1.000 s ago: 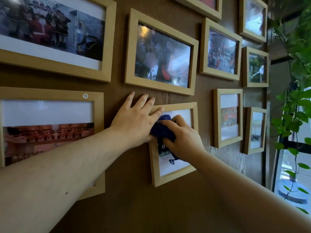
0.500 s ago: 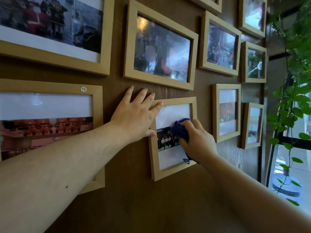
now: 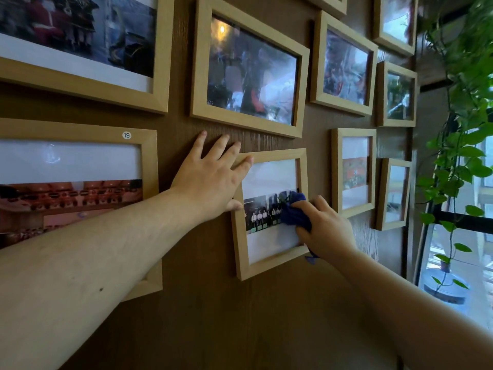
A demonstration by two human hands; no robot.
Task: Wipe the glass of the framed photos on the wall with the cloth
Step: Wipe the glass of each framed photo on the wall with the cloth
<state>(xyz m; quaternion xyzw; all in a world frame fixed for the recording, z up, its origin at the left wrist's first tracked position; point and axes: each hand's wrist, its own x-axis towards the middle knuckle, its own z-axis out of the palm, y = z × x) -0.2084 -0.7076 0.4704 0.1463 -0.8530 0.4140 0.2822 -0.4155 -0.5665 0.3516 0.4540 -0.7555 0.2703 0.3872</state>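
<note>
Head view: small wooden photo frame (image 3: 269, 268) on the brown wall (image 3: 213, 316) was being wiped.
A bunched blue cloth (image 3: 294, 213) was gripped in the right hand (image 3: 325, 228) and pressed to the glass at its right edge; the left hand (image 3: 210, 180) was laid flat, fingers spread, across the frame's upper-left corner.

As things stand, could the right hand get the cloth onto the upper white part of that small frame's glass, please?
Probably yes. The right hand holds the cloth on the small frame already; the glass above is bare, and the left hand only overlaps its left edge.
</note>
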